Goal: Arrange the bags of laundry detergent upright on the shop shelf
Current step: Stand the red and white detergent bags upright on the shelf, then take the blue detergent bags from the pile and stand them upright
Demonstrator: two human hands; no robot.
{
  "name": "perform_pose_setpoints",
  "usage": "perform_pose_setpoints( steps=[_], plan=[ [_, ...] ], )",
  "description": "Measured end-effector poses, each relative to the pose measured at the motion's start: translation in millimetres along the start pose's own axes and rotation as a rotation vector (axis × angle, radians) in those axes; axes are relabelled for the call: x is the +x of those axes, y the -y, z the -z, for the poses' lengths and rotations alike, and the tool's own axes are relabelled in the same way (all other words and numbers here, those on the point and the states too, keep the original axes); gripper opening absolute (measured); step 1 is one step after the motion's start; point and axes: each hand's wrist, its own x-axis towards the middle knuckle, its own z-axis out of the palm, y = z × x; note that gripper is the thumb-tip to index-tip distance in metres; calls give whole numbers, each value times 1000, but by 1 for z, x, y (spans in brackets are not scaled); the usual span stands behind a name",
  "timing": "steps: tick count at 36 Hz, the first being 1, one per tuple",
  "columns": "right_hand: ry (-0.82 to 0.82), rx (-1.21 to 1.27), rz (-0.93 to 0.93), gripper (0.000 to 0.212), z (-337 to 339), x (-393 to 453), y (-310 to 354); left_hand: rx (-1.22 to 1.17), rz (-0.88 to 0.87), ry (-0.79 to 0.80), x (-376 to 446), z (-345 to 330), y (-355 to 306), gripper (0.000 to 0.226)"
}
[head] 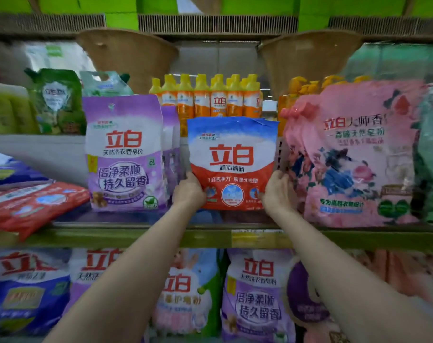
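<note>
A blue, white and red detergent bag (231, 159) stands upright on the middle shelf (161, 235), between a purple bag (123, 154) on its left and a large pink bag (354, 154) on its right. My left hand (188, 191) grips the bag's lower left edge. My right hand (277, 190) grips its lower right edge. At the far left of the same shelf, red bags (32, 206) and a blue one (10, 169) lie flat in a pile.
Orange bottles with yellow caps (210, 97) stand in a row behind the held bag. Green pouches (57, 102) sit at the back left. Two woven baskets (128, 53) hang above. The shelf below holds more upright detergent bags (257, 295).
</note>
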Motion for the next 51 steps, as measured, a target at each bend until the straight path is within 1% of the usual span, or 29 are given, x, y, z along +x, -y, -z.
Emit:
perform_pose_setpoints(
  steps=[2, 4, 6, 9, 11, 14, 17, 19, 22, 25, 28, 31, 34, 37, 42, 44, 48, 51],
  plan=[
    [6, -129, 165, 39, 2, -11, 10, 165, -57, -23, -6, 10, 6, 53],
    [71, -163, 281, 40, 3, -19, 23, 298, -83, -61, -11, 23, 13, 48],
    [126, -187, 369, 44, 2, -23, 38, 337, -87, -94, -17, 35, 20, 42],
    [179, -181, 496, 46, -1, -30, 68, 341, -116, -192, -26, 54, 35, 30],
    [194, -169, 580, 49, -3, -35, 92, 372, -96, -224, -34, 70, 48, 32],
    [210, -135, 685, 56, -9, -48, 132, 444, -12, -257, -45, 100, 77, 37],
    [223, -96, 787, 62, -16, -65, 175, 493, 89, -305, -55, 133, 115, 36],
    [218, -76, 867, 58, -21, -78, 203, 529, 171, -337, -63, 156, 142, 35],
    [215, -22, 949, 49, -26, -96, 245, 560, 320, -340, -74, 186, 179, 43],
    [224, 4, 1016, 49, -32, -111, 283, 548, 426, -356, -83, 211, 213, 46],
    [216, 15, 1057, 54, -39, -121, 315, 531, 500, -355, -87, 233, 239, 43],
    [234, 38, 1059, 55, -49, -126, 343, 491, 533, -363, -82, 249, 264, 37],
    [269, 56, 1046, 54, -62, -127, 369, 459, 554, -357, -71, 263, 287, 39],
    [268, 40, 1043, 56, -70, -126, 391, 375, 580, -326, -54, 272, 310, 42],
    [289, 16, 987, 45, -83, -116, 420, 167, 640, -259, -22, 279, 338, 60],
    [300, 7, 957, 41, -91, -111, 428, 51, 656, -246, -9, 280, 345, 63],
    [353, 26, 879, 34, -108, -100, 440, -212, 667, -339, 18, 281, 365, 63],
    [392, 57, 802, 33, -121, -93, 447, -333, 639, -404, 32, 281, 372, 63]
  ],
)
